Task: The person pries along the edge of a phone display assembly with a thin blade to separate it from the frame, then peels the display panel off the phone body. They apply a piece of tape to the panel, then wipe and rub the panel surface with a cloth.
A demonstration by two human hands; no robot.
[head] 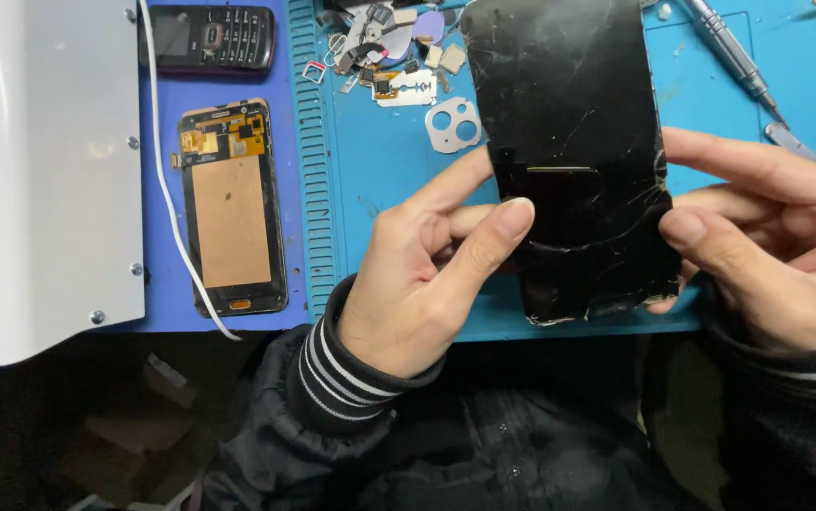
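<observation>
Left fingers: the left hand (417, 274) pinches the left edge of a cracked black glass panel (573, 151), its thumb pressed flat on the face and its index finger lying along the edge above the thumb.
Right fingers: the right hand (767, 246) grips the panel's right edge, thumb on the lower face near the broken corner, index finger stretched along the side, the other fingers hidden behind.
Panel, place: it is held up between both hands, tilted toward the camera, above the blue work mat (379, 180); it does not rest on the mat.
Panel, look: glossy and black, with fine cracks across the face, a darker rectangular patch near the middle, and a ragged, chipped lower edge with pale flakes.
Risk, cuts: the right thumb sits close to the jagged lower edge; a slip along it could likely cut skin.
Risk, breakage: a harder squeeze or any bending between the two hands may well spread the cracks and drop shards onto the mat.
Beyond the panel: left of it lie a silver camera-hole plate (453, 124) and a heap of small parts (384, 52); farther left, an opened phone screen assembly (233, 208), a black keypad phone (209, 38), a white cable (176, 227) and a white machine housing (43, 170). Right of it, a screwdriver (734, 57).
</observation>
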